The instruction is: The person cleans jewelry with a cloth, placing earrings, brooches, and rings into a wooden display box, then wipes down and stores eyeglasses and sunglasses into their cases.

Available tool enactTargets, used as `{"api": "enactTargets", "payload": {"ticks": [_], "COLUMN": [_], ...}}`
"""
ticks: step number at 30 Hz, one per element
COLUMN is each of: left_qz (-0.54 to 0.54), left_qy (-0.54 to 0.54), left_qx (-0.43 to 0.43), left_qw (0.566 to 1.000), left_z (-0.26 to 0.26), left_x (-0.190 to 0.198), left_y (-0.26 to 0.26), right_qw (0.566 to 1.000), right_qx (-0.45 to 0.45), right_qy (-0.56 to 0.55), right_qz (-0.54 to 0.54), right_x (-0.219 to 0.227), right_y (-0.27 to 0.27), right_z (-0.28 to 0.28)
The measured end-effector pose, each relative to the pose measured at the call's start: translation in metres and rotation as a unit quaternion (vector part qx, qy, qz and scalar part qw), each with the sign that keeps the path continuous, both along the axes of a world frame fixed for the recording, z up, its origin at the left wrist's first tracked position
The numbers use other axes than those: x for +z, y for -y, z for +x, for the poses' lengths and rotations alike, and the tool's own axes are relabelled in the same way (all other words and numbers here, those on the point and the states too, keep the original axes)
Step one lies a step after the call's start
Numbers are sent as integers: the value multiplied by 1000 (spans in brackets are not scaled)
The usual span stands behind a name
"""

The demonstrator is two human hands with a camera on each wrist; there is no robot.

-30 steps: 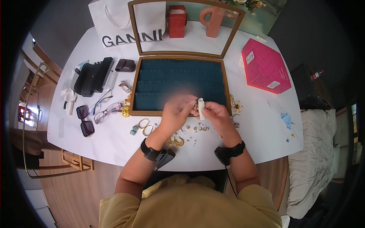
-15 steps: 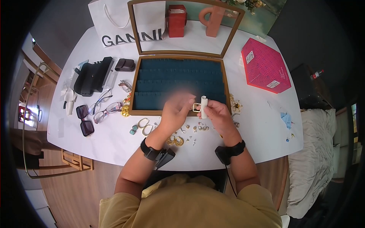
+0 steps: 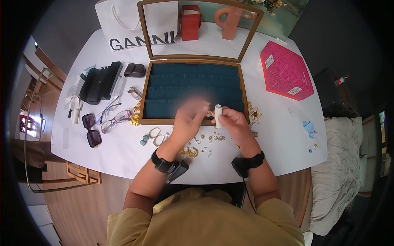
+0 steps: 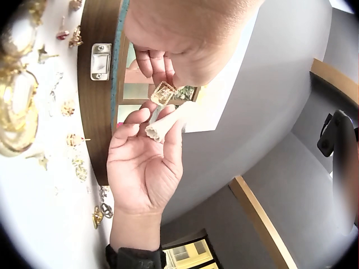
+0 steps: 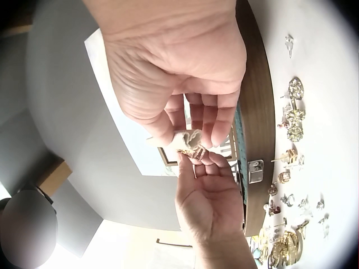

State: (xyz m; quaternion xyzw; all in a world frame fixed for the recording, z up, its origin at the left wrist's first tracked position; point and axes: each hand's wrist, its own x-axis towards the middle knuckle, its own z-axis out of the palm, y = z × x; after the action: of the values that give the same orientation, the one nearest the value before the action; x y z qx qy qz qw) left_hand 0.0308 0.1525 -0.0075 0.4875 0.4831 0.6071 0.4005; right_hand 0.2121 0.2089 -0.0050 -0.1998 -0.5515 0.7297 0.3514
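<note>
Over the front edge of an open wooden jewelry box (image 3: 193, 88) with dark teal lining, both hands meet. My right hand (image 3: 234, 124) holds a cream-white roll (image 3: 218, 117), upright in the head view; its crinkled, hollow end shows in the right wrist view. Between the thumb and fingers of my left hand (image 3: 189, 119) is a square gold jewelry piece (image 4: 162, 93) with a textured frame. It is right beside the roll, and fingers partly hide it. Several earrings (image 3: 189, 152) and rings (image 3: 220, 138) lie on the white table in front of the box.
Left of the box are sunglasses (image 3: 92, 130), eyeglasses (image 3: 116, 121), a black case (image 3: 97, 84) and a small dark pouch (image 3: 135, 70). The box's glass lid (image 3: 201, 30) stands raised. A pink hexagonal box (image 3: 286, 70) lies at right, gold flower jewelry (image 3: 255, 115) nearer.
The gold piece, mostly covered by fingers at first, showed as a square frame between the hands, then turned. The roll shifted slightly right, then a little back left.
</note>
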Motion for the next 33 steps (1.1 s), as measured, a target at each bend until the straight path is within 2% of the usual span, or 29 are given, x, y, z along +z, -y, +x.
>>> {"api": "enactTargets", "payload": {"ticks": [3,6,9,18,24,27,30,33], "left_qz": [2,5,1,-20,8,-18,-33,-31], "left_qy": [9,14,4,-78,-141,-133,-65,-58], "left_qx": [-6,-13,-15,-10,5,-11,-36,-52], "left_qw": [1000,1000,1000,997,990,991,997,996], "left_z": [0,-1,1,3,1,1,1,0], "left_x": [-3,-6,-8,4,6,13,1,-8], "left_y": [-1,-2,-2,5,3,5,2,-2], "right_qw": [1000,999,1000,999,999,999,999,999], "right_qx": [-12,0,22,16,10,9,-3,-20], "right_qy": [-10,-5,8,27,35,30,18,36], "right_qz": [-4,-32,-14,15,15,19,32,30], "right_x": [-4,3,2,-3,0,-4,0,6], "right_y": [0,3,2,1,3,1,4,4], "right_z": [-2,-3,-2,-4,-4,-3,-4,-3]}}
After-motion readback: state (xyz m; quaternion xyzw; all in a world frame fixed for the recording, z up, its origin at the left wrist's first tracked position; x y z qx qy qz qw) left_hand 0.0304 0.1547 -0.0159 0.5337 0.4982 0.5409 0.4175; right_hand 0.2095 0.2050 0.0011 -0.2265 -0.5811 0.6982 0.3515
